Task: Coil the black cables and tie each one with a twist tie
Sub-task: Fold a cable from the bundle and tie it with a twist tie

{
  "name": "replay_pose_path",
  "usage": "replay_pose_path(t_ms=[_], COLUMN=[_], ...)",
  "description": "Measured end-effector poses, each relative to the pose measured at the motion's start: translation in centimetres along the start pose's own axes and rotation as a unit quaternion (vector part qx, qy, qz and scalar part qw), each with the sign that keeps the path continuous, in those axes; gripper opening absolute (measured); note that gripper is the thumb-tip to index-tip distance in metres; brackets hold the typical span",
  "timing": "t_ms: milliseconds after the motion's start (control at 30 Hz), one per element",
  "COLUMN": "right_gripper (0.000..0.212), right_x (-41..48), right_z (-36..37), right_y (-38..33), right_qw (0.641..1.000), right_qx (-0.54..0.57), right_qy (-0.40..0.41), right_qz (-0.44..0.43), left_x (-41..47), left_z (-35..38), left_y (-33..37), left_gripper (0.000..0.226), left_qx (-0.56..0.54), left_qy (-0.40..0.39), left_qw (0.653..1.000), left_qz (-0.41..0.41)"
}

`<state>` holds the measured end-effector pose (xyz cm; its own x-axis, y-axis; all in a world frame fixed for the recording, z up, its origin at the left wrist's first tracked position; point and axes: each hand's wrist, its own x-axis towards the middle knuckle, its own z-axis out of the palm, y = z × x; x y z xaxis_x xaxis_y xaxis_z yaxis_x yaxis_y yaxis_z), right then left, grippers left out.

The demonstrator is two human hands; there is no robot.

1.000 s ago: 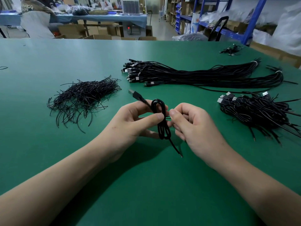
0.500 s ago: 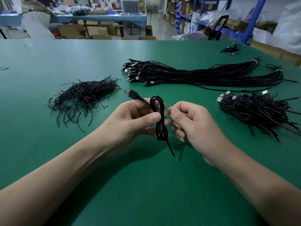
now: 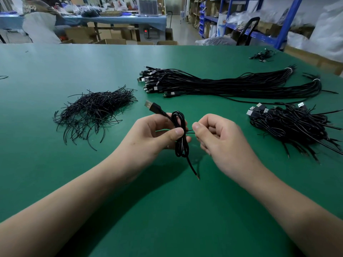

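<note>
The left hand (image 3: pixel 154 134) is pinching a coiled USB cable (image 3: pixel 181 134) at its waist above the green bench (image 3: pixel 167 210). The right hand (image 3: pixel 220 140) is pinching the twist tie (image 3: pixel 189 131) wrapped around it.

black coiled cable (image 3: pixel 181 138), green table (image 3: pixel 167 210), black twist ties (image 3: pixel 94 110), blue shelving (image 3: pixel 285 28)

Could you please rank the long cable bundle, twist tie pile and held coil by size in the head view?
1. long cable bundle
2. twist tie pile
3. held coil, smallest even though it is nearest the camera
</note>
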<state>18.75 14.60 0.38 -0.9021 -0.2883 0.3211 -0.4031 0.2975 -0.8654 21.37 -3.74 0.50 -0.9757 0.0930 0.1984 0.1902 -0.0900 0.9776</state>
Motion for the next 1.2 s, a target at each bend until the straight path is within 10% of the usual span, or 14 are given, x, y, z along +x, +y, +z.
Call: replay_pose_path(t_ms=[300,667,933,1200], right_gripper=[0.016,0.012,0.017,0.034], right_x=[-0.6,-1.0,-0.6,-0.2], right_z=[-0.4,0.3,0.2,0.3], right_y=[-0.8,-1.1,-0.9,-0.8], right_qw=[0.937,0.933,0.996,0.983], right_qx=[-0.28,-0.273,-0.046,0.134], right_qy=[0.087,0.072,0.025,-0.062], right_qz=[-0.188,-0.224,-0.075,0.108], left_x=[0.2,0.4,0.3,-0.1], left_z=[-0.2,-0.4,-0.5,0.2], left_y=[-0.5,-0.7,-0.5,0.0], left_gripper=[0.011,0.011,0.01,0.013], left_qx=[0.121,0.173,0.141,0.149], left_qy=[0.036,0.088,0.09,0.058], left_qw=[0.991,0.98,0.983,0.982], left_qz=[0.035,0.046,0.074,0.103])
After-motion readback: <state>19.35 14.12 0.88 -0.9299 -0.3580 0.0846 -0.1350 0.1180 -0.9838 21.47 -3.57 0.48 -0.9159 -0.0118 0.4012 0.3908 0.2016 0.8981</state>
